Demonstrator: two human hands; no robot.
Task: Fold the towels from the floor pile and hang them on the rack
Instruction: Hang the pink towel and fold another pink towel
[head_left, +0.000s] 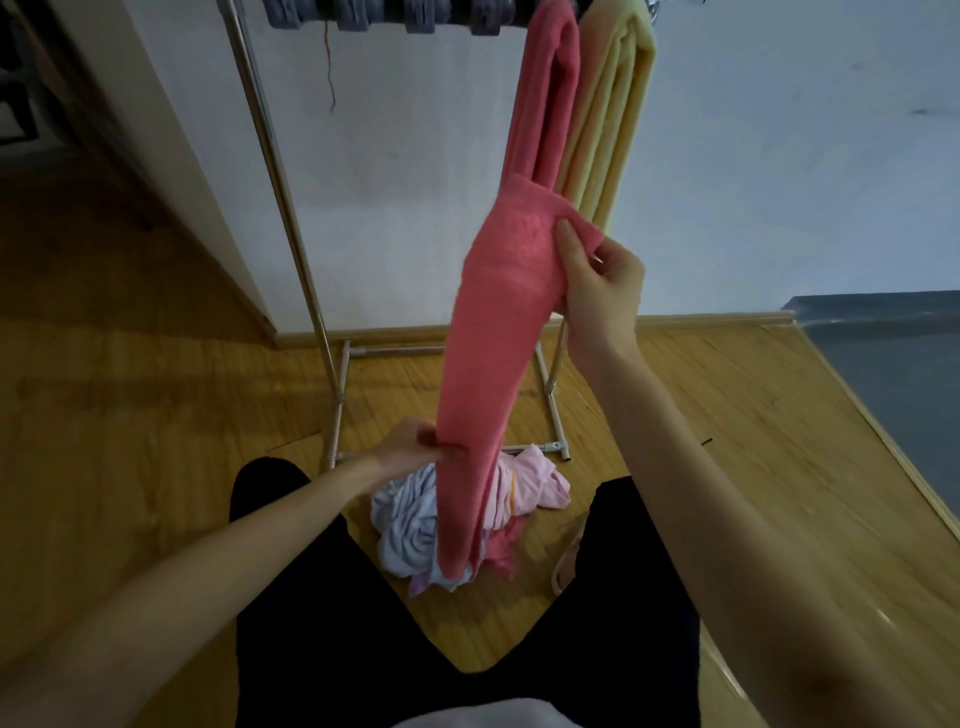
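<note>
We are partway through the job, judging from what hangs and what still lies below. On the rack (291, 208) a yellow towel (618, 114) is already draped, folded, near the right end of the top bar, and just beside it on its left a pink towel (498, 322) goes over the same bar, though its front length runs long, down toward us and nearly to the floor. Our right hand (597, 280) is raised and pinches a turned-over edge of that pink towel between thumb and fingers, about midway along its length; our left hand (415, 449) is low, fingers curled round the towel's narrow lower part. So both hands are closed on the same cloth, and we read this as straightening or evening out the pink towel so that it hangs properly, a step not yet finished, since the front side looks much longer than the loop at the top. Under the towel's lower end, on the wooden floor (130, 389) between our dark-trousered legs, the floor pile (415, 525) remains: crumpled pale blue, lilac and light pink pieces, with a bit of darker pink. How many towels it holds we cannot tell. The bar's left part carries grey clips or hangers (363, 15), only partly in view. By our estimate, two towels are up or nearly so, several are left.
</note>
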